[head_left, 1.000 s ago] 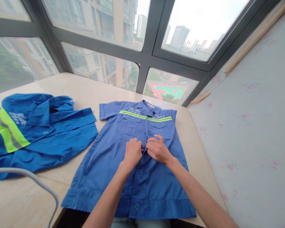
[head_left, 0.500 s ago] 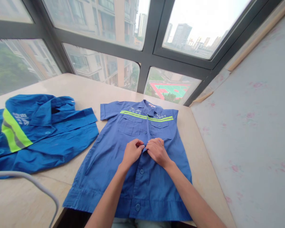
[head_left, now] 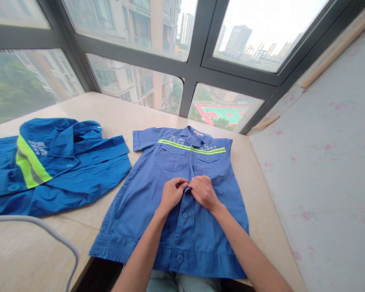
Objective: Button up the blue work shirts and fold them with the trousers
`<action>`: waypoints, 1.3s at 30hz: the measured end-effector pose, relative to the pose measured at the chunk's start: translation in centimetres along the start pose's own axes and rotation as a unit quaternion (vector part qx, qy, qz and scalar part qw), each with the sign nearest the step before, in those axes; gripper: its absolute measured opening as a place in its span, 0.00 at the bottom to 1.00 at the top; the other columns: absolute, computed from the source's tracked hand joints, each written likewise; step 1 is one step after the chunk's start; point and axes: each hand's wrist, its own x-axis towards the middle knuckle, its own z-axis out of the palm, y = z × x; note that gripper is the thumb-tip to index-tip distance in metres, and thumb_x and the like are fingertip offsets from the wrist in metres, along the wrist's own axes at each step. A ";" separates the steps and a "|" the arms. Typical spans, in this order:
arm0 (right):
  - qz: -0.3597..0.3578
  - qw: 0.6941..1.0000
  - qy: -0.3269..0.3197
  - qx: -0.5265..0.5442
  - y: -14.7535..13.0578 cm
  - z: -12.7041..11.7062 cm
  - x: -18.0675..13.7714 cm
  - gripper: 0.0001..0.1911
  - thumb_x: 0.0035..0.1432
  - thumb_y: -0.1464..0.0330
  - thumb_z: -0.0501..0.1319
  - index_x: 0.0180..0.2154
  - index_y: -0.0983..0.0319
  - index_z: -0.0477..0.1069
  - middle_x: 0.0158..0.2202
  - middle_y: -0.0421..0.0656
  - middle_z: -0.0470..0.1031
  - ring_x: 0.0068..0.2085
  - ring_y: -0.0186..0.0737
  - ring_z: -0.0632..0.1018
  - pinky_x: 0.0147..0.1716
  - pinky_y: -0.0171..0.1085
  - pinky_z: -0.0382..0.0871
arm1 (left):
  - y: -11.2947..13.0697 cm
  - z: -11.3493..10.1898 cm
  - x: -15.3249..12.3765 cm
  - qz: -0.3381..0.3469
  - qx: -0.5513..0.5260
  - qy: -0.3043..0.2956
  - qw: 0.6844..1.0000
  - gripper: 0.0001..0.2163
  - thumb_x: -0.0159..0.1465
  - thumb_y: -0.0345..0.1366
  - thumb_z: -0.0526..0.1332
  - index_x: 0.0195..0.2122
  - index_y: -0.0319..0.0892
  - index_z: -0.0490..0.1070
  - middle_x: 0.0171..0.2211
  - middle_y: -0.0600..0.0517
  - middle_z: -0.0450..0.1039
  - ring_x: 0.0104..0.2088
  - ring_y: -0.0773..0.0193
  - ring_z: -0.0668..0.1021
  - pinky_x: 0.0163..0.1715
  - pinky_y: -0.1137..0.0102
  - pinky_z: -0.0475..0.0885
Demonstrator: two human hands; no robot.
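A blue short-sleeved work shirt (head_left: pixel 149 194) lies flat in front of me, collar away from me, with a yellow-green reflective stripe across its chest. My left hand (head_left: pixel 174 194) pinches the edge of the front placket at mid-length. Close against it, my right hand (head_left: pixel 203 191) has its fingers closed on the same placket from the other side. Whatever button sits between the fingertips is hidden. Below the hands, a button (head_left: pixel 185 215) and a lower button (head_left: pixel 179 258) show on the placket.
On the left a darker blue work jacket (head_left: pixel 88 178) with a wide reflective band lies loosely folded on the pale ledge (head_left: pixel 115 107). A white cable (head_left: pixel 53 233) curves at the lower left. Windows (head_left: pixel 158 89) rise behind; a flowered wall (head_left: pixel 328 174) borders the right.
The view has shifted slightly, so the clothes appear a little farther right. Both hands stay at the same place on the placket, with only small finger movement.
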 end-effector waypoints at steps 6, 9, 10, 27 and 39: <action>0.013 1.000 0.018 -0.011 -0.2 -0.1 0.1 0.07 0.63 0.74 0.57 0.40 0.59 0.72 0.39 0.43 0.79 0.48 0.45 0.74 0.50 0.46 0.61 | -0.1 0.2 -0.4 0.028 0.016 0.023 0.999 0.06 0.61 0.32 0.62 0.36 0.43 0.79 0.32 0.53 0.80 0.29 0.65 0.77 0.34 0.70 0.69; 0.010 1.000 0.025 -0.010 -0.3 -0.1 0.2 0.07 0.62 0.75 0.57 0.39 0.59 0.72 0.38 0.43 0.79 0.47 0.44 0.74 0.49 0.46 0.62 | 0.0 0.3 -0.5 0.038 0.018 0.026 0.999 0.06 0.62 0.32 0.61 0.36 0.43 0.79 0.33 0.52 0.80 0.30 0.65 0.77 0.34 0.70 0.69; 0.009 1.000 0.027 -0.010 -0.3 -0.1 0.2 0.07 0.62 0.75 0.57 0.39 0.59 0.72 0.38 0.43 0.79 0.47 0.44 0.74 0.50 0.46 0.62 | 0.0 0.2 -0.6 0.042 0.018 0.026 0.999 0.06 0.62 0.32 0.61 0.36 0.43 0.79 0.33 0.52 0.80 0.31 0.64 0.77 0.34 0.71 0.69; -0.008 1.000 0.026 0.004 -0.3 -0.3 0.2 0.08 0.63 0.76 0.58 0.40 0.59 0.71 0.41 0.45 0.79 0.49 0.45 0.75 0.49 0.45 0.66 | -0.5 0.3 -0.4 0.050 0.005 0.018 0.999 0.08 0.63 0.32 0.59 0.37 0.44 0.80 0.36 0.51 0.81 0.37 0.61 0.79 0.40 0.68 0.71; -0.004 1.000 0.005 0.028 0.1 0.0 0.2 0.11 0.64 0.75 0.54 0.41 0.59 0.73 0.38 0.45 0.80 0.46 0.43 0.78 0.47 0.45 0.67 | 0.1 -0.8 -1.4 0.117 0.092 -0.078 0.986 0.14 0.60 0.39 0.64 0.46 0.41 0.77 0.34 0.51 0.74 0.30 0.65 0.73 0.32 0.71 0.68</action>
